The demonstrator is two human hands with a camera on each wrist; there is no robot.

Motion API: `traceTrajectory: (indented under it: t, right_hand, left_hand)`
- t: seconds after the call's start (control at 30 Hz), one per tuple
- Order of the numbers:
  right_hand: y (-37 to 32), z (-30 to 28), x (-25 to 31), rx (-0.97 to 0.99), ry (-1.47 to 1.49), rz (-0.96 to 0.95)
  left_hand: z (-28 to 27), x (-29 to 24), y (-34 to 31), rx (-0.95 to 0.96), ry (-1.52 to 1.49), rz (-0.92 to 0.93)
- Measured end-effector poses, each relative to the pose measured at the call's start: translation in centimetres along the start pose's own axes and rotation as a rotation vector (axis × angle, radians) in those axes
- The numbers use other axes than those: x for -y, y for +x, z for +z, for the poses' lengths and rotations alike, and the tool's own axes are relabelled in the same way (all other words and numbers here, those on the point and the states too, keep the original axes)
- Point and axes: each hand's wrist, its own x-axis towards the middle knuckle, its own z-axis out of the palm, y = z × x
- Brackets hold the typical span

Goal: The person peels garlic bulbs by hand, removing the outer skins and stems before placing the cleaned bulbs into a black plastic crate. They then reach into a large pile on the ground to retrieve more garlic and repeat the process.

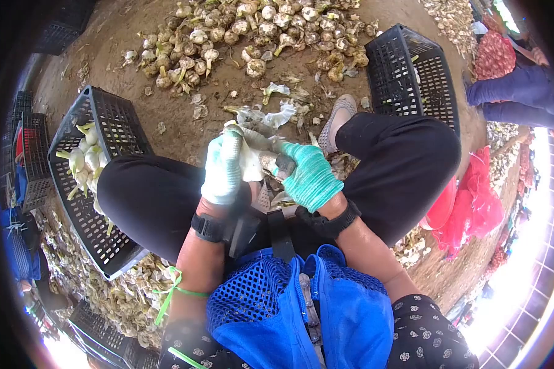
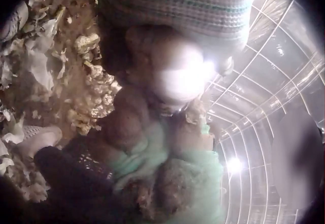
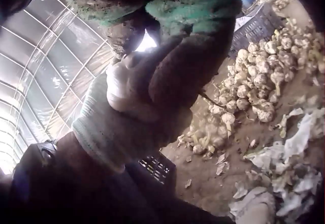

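In the head view both hands meet over the lap around a white garlic bulb [image 1: 250, 162]. My left hand [image 1: 223, 167], in a pale knitted glove, grips the bulb. My right hand [image 1: 311, 177] wears a green glove with dirty, dark fingertips. Its thumb and fingers pinch at the bulb's side. The left wrist view shows the smooth bulb [image 2: 179, 77] bright between the pale glove above and the green-gloved fingers [image 2: 127, 125] below. From the right wrist, the bulb [image 3: 118, 87] shows partly behind the dark fingers, which hide much of it.
Unpeeled garlic [image 1: 258, 31] lies heaped on the dirt floor ahead. A black crate [image 1: 120, 123] at the left holds cleaned garlic with stems [image 1: 86, 161]. Another black crate [image 1: 409, 74] stands at the right. Loose skins [image 1: 280, 114] lie between the feet; red net bags [image 1: 474, 197] lie right.
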Motion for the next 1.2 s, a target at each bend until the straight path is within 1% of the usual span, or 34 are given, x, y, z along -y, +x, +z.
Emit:
traceTrajectory:
  t: [0.1, 0.23, 0.33, 0.4, 0.43, 0.5, 0.53, 0.6, 0.63, 0.67, 0.7, 0.73, 0.77, 0.8, 0.83, 0.87, 0.9, 0.93, 1.0, 1.03, 1.07, 1.13, 1.17, 1.2]
  right_hand:
    - [-0.1, -0.5, 0.3, 0.036, -0.006, 0.030]
    - [-0.1, -0.4, -0.6, 0.042, 0.065, 0.005]
    - [-0.1, -0.5, -0.6, -0.016, 0.090, -0.038]
    - [-0.1, -0.4, -0.7, -0.003, 0.283, 0.089]
    - [-0.2, -0.5, -0.8, -0.004, 0.284, 0.088]
    - [-0.6, -0.7, -1.1, -0.166, 0.459, 0.025]
    - [-0.7, -0.6, -1.2, -0.167, 0.459, 0.025]
    - [-0.8, -0.6, -1.5, -0.087, 0.418, 0.047]
    - [-0.8, -1.1, 0.3, -0.003, 0.242, 0.237]
    - [-0.9, -0.8, 0.5, -0.005, 0.241, 0.238]
    - [-0.9, -0.5, 0.7, -0.062, 0.142, 0.128]
    - [-0.9, -0.2, 0.8, -0.120, 0.043, 0.018]
    - [-0.7, 0.1, 0.5, -0.133, 0.125, 0.006]
    - [-0.6, 0.2, 0.3, -0.135, 0.126, 0.005]
    - [-0.5, 0.3, 0.2, -0.118, 0.209, 0.073]
    - [-0.4, 0.5, 0.0, -0.099, 0.291, 0.141]
    - [-0.4, 0.6, -0.9, -0.086, 0.127, 0.160]
    - [-0.3, 1.3, -2.1, -0.086, 0.130, 0.156]
    - [-0.3, 2.5, -4.1, -0.088, 0.080, 0.155]
    - [-0.3, 2.5, -3.8, -0.050, 0.105, 0.226]
    - [-0.3, 2.4, -3.4, -0.044, 0.110, 0.220]
    - [-0.3, 2.1, -2.2, -0.246, 0.227, 0.067]
    - [-0.3, 2.2, -1.9, -0.259, 0.341, 0.069]
    - [-0.3, 1.8, -1.4, -0.259, 0.342, 0.069]
  left_hand:
    - [0.2, -0.4, -0.1, 0.036, 0.020, 0.004]
    - [0.0, -0.3, 0.0, 0.041, -0.014, -0.036]
    - [0.0, -0.2, 0.0, 0.023, -0.020, -0.051]
    - [-0.6, 0.3, 0.3, 0.129, -0.267, -0.099]
    - [-0.6, 0.3, 0.4, 0.129, -0.266, -0.099]
    - [-0.5, 0.3, 0.4, 0.141, -0.406, -0.073]
    - [-0.4, 0.2, 0.4, 0.142, -0.406, -0.073]
    - [-0.1, 0.2, 0.4, 0.067, -0.330, -0.004]
    - [0.1, 0.2, 0.3, 0.069, -0.331, -0.006]
    - [0.3, 0.2, 0.1, 0.029, -0.238, 0.039]
    - [0.4, 0.2, 0.0, -0.011, -0.144, 0.083]
    - [0.3, 0.3, 0.0, -0.009, -0.143, 0.081]
    - [0.1, 0.4, 0.1, -0.015, -0.039, 0.156]
    - [0.0, 0.4, 0.2, -0.021, 0.065, 0.231]
    - [-0.1, 0.3, 0.2, -0.021, 0.066, 0.234]
    - [-0.1, 0.2, 0.2, -0.031, -0.164, 0.137]
    - [-0.1, 0.0, 0.3, -0.040, -0.394, 0.039]
    - [0.2, -0.4, 0.4, -0.040, -0.391, 0.043]
    - [0.9, -1.6, 0.8, -0.071, -0.778, -0.017]
    - [-0.3, -1.5, 1.0, 0.131, -0.749, -0.028]
    - [-0.7, -1.1, 1.0, 0.125, -0.743, -0.022]
    - [-0.7, -0.9, 1.0, 0.147, -1.002, -0.064]
    - [-1.0, -0.7, 1.2, 0.137, -0.970, -0.083]
    - [-0.9, -0.8, 1.1, 0.137, -0.969, -0.083]
